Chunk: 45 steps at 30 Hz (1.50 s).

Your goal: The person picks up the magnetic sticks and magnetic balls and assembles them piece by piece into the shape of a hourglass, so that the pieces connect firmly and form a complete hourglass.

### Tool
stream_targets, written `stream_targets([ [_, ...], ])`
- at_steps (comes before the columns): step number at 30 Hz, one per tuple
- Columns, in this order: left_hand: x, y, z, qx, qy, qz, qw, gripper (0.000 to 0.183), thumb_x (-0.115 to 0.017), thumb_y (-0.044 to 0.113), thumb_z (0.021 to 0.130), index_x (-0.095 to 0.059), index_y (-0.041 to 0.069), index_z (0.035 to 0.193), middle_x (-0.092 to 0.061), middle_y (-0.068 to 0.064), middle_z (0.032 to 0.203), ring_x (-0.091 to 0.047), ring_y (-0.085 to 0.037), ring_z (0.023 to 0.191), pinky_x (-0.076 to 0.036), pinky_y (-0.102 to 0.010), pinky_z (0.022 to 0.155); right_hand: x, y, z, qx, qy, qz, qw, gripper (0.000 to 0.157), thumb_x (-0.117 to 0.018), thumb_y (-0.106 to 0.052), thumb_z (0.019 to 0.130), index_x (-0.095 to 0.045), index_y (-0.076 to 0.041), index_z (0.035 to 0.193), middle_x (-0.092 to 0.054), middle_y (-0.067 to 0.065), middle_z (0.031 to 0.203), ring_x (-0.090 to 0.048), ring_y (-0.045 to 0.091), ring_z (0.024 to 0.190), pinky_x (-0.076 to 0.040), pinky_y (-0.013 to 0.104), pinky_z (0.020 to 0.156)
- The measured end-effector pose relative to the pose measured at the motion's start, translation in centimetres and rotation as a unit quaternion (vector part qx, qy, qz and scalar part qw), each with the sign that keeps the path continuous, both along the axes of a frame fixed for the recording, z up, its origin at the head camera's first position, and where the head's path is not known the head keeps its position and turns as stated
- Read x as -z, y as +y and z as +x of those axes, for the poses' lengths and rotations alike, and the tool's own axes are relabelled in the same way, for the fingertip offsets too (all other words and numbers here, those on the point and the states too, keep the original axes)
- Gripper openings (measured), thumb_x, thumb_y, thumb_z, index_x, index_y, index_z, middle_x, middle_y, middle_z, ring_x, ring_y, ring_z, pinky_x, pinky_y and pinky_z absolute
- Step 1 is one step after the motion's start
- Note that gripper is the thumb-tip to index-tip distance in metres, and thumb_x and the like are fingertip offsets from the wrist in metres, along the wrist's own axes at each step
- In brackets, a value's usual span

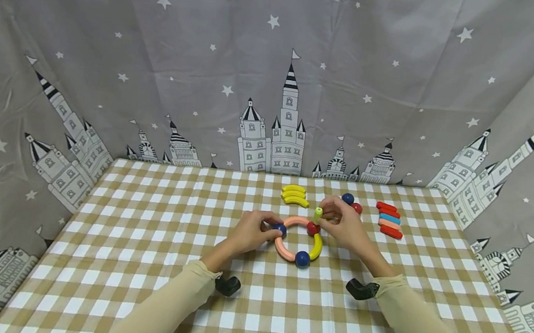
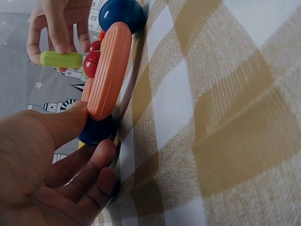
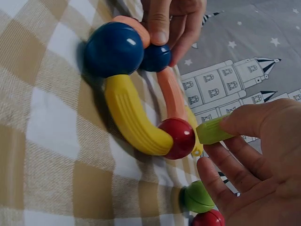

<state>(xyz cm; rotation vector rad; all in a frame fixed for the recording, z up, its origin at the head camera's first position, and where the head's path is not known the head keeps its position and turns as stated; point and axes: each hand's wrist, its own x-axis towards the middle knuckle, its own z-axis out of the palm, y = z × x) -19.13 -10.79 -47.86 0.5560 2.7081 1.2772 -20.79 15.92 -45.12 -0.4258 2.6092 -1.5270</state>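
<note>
On the checked cloth lies a ring of curved rods and balls: salmon rods (image 1: 284, 251), a yellow rod (image 1: 317, 247), a front blue ball (image 1: 302, 259), a left blue ball (image 1: 280, 229) and a red ball (image 1: 312, 229). My left hand (image 1: 250, 233) pinches the left blue ball between thumb and fingers. Above the red ball, my right hand (image 1: 345, 226) pinches a short light-green rod (image 3: 214, 130) upright. The rod's lower end meets or nearly meets the red ball (image 3: 178, 138); I cannot tell if they touch.
Behind the ring lie several yellow curved rods (image 1: 295, 195). Past my right hand sit a loose blue ball (image 1: 348, 198), a red ball (image 1: 357, 207) and a green ball (image 3: 198, 197). Farther right is a row of straight red, blue and salmon rods (image 1: 390, 220). A grey castle-print curtain (image 1: 180, 93) hangs behind.
</note>
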Motion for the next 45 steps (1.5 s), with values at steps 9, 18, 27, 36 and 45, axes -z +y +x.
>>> stream_targets([
  [9,0.0,-0.1,-0.1,-0.004,-0.008,-0.004,1.0000,0.025,-0.078,0.019,0.093,-0.076,0.010,0.117,-0.075,-0.002,0.105,-0.062,-0.010,0.075,-0.050,-0.027,0.064,0.2,-0.2,0.0,0.004,0.001,0.005,1.000,0.030,-0.075,-0.002,0.093,-0.060,-0.009,0.118,-0.070,0.011,0.115,-0.068,0.026,0.102,-0.057,0.042,0.091],
  [18,0.0,0.2,0.2,-0.001,-0.013,-0.004,0.9999,0.025,-0.078,0.020,0.094,-0.075,0.011,0.118,-0.074,-0.001,0.104,-0.062,-0.012,0.077,-0.051,-0.028,0.067,0.3,1.7,0.5,-0.020,0.040,0.044,0.998,0.042,-0.076,-0.006,0.093,-0.059,-0.005,0.131,-0.071,0.015,0.116,-0.069,0.030,0.103,-0.058,0.044,0.088],
  [27,-0.1,0.1,0.2,-0.003,-0.011,-0.008,0.9999,0.025,-0.078,0.020,0.093,-0.075,0.011,0.117,-0.074,-0.001,0.104,-0.062,-0.011,0.077,-0.051,-0.027,0.066,-0.4,6.2,1.2,-0.006,0.064,0.081,0.995,0.046,-0.076,-0.004,0.092,-0.058,-0.003,0.134,-0.068,0.021,0.122,-0.067,0.037,0.107,-0.057,0.053,0.088],
  [36,-0.1,0.1,0.2,-0.001,-0.006,-0.005,1.0000,0.025,-0.078,0.019,0.093,-0.075,0.010,0.117,-0.074,-0.001,0.103,-0.061,-0.011,0.075,-0.050,-0.027,0.065,0.0,11.0,1.4,0.029,0.131,0.069,0.989,0.048,-0.078,0.003,0.088,-0.059,0.003,0.131,-0.069,0.027,0.112,-0.067,0.044,0.101,-0.054,0.059,0.087],
  [45,0.0,0.1,0.0,0.000,-0.004,-0.005,1.0000,0.025,-0.078,0.019,0.093,-0.075,0.010,0.117,-0.073,0.000,0.102,-0.061,-0.012,0.075,-0.050,-0.027,0.066,0.5,14.5,2.1,0.072,0.124,0.108,0.984,0.049,-0.080,-0.007,0.089,-0.059,0.000,0.133,-0.069,0.023,0.116,-0.068,0.041,0.100,-0.056,0.047,0.082],
])
